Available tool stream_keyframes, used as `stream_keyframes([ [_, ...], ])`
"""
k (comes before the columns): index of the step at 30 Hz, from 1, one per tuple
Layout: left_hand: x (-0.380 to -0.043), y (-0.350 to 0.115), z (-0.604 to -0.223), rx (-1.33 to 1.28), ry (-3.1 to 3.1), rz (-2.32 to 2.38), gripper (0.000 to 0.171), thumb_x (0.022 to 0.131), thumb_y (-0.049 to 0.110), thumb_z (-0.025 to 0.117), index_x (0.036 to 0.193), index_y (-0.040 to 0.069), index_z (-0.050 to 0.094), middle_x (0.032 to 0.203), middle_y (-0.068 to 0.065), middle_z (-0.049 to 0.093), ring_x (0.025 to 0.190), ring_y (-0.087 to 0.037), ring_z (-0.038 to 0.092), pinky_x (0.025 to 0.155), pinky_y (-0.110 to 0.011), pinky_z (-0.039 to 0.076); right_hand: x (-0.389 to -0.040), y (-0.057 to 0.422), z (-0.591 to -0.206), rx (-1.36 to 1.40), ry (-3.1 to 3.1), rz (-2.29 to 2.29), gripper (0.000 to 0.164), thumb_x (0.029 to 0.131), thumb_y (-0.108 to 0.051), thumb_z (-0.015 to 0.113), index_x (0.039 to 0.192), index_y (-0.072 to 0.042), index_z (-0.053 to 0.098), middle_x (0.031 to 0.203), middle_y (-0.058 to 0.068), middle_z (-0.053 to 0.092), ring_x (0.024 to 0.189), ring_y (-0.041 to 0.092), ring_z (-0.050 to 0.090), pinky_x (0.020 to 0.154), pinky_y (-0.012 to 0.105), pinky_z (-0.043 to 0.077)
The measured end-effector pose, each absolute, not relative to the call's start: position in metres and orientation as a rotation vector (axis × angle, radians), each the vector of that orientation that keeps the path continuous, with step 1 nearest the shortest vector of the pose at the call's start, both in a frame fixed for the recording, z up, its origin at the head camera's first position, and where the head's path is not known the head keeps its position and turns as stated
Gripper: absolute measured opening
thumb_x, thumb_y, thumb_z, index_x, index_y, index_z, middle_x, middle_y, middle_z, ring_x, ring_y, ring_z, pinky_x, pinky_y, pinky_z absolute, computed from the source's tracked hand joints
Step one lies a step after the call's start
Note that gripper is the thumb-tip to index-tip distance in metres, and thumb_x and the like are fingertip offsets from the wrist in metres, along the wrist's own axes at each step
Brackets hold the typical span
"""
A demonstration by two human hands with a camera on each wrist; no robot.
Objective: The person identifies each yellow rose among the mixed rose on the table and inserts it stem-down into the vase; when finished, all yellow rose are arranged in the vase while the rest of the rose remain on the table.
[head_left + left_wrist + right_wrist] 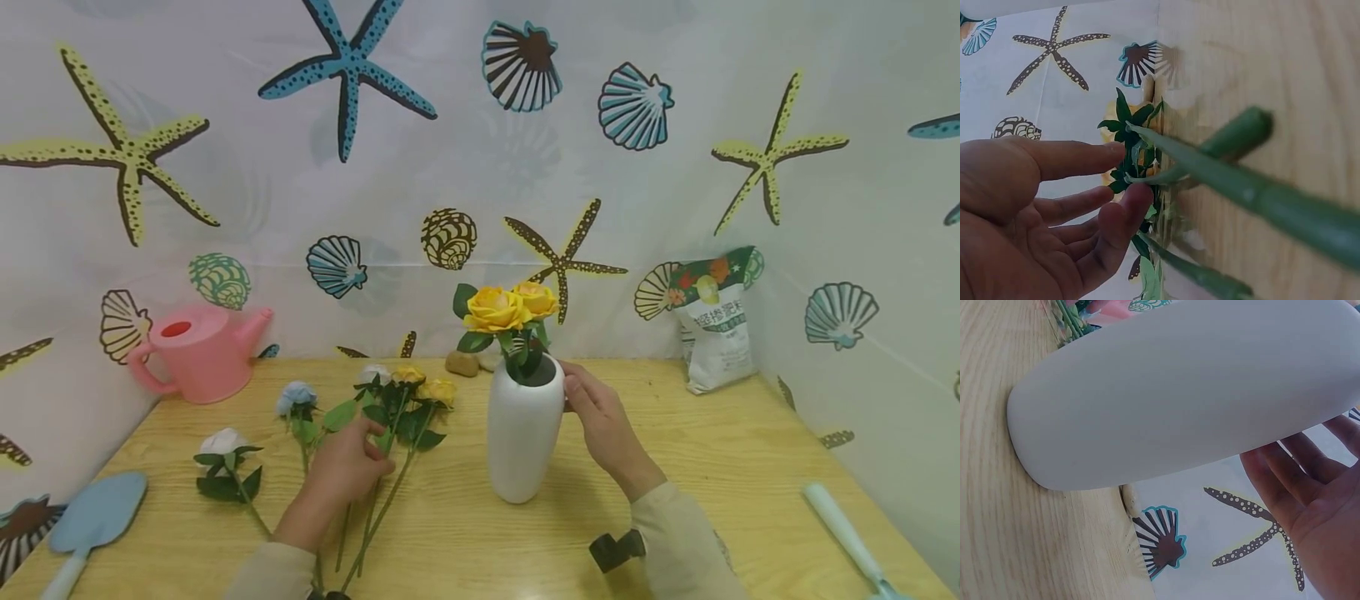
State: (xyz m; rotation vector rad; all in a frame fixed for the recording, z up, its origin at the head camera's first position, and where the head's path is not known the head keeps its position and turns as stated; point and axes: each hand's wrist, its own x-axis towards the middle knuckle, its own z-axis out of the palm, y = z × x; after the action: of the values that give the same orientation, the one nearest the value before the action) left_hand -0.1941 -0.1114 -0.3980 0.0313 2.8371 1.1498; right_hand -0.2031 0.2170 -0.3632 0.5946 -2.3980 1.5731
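A white vase (525, 437) stands on the wooden table, with two yellow roses (498, 309) in its mouth. My right hand (606, 421) touches the vase's upper right side; in the right wrist view its fingers (1272, 478) are fairly straight against the wall, some tips hidden behind it. Left of the vase, my left hand (347, 464) hovers over rose stems (386, 508) lying on the table. The left wrist view shows its fingers (1079, 161) loosely bent beside the green stems (1222, 175), with none between them. Yellow rose heads (437, 392) lie just beyond that hand.
A white rose (222, 442) and a blue rose (296, 397) lie to the left. Behind them stands a pink watering can (202, 354). A blue shovel (101, 508) lies far left, a pale-handled tool (843, 529) far right. A fertilizer bag (716, 325) leans at back right; stones (462, 363) sit behind the vase.
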Motion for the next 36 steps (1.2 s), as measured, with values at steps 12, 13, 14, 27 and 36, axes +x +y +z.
stream_keyframes([
  [12,-0.195,-0.111,-0.406,0.065,2.831,1.106,0.054,0.082,0.001,0.076,0.132,-0.007,0.056,0.087,-0.009,0.069,0.060,-0.016,0.061,0.055,-0.032,0.050,-0.204,0.217,-0.363,0.609,-2.396,1.591,0.046,0.112,-0.029,0.031,0.141,-0.003,0.055,0.138,0.016,0.061,0.121,0.035,0.061,0.095,0.028,0.054],
  [13,-0.195,-0.111,-0.406,0.072,2.831,1.109,0.054,0.082,0.000,0.076,0.132,-0.008,0.056,0.085,-0.008,0.069,0.059,-0.016,0.061,0.055,-0.031,0.050,-0.204,0.217,-0.363,0.608,-2.397,1.588,0.046,0.112,-0.029,0.031,0.141,-0.003,0.055,0.138,0.016,0.061,0.121,0.035,0.061,0.094,0.028,0.054],
  [14,-0.195,-0.111,-0.406,0.082,2.830,1.119,0.055,0.082,-0.001,0.076,0.132,-0.008,0.055,0.084,-0.008,0.068,0.059,-0.016,0.060,0.055,-0.031,0.050,-0.204,0.217,-0.363,0.610,-2.397,1.587,0.046,0.112,-0.029,0.031,0.142,-0.003,0.054,0.139,0.017,0.060,0.121,0.035,0.061,0.094,0.028,0.055],
  [27,-0.187,-0.101,-0.369,0.109,2.644,1.622,0.064,0.093,-0.002,0.067,0.151,0.003,0.039,0.102,-0.017,0.062,0.068,-0.020,0.064,0.060,-0.037,0.056,-0.204,0.220,-0.362,0.629,-2.378,1.593,0.046,0.112,-0.029,0.032,0.142,-0.002,0.054,0.138,0.017,0.061,0.118,0.029,0.061,0.093,0.027,0.055],
  [36,-0.179,-0.084,-0.339,0.196,2.703,1.895,0.069,0.093,0.001,0.070,0.152,0.017,0.040,0.105,-0.015,0.063,0.073,-0.015,0.066,0.063,-0.029,0.058,-0.205,0.220,-0.364,0.629,-2.362,1.613,0.045,0.112,-0.028,0.032,0.140,-0.002,0.056,0.134,0.017,0.063,0.110,0.010,0.062,0.092,0.027,0.056],
])
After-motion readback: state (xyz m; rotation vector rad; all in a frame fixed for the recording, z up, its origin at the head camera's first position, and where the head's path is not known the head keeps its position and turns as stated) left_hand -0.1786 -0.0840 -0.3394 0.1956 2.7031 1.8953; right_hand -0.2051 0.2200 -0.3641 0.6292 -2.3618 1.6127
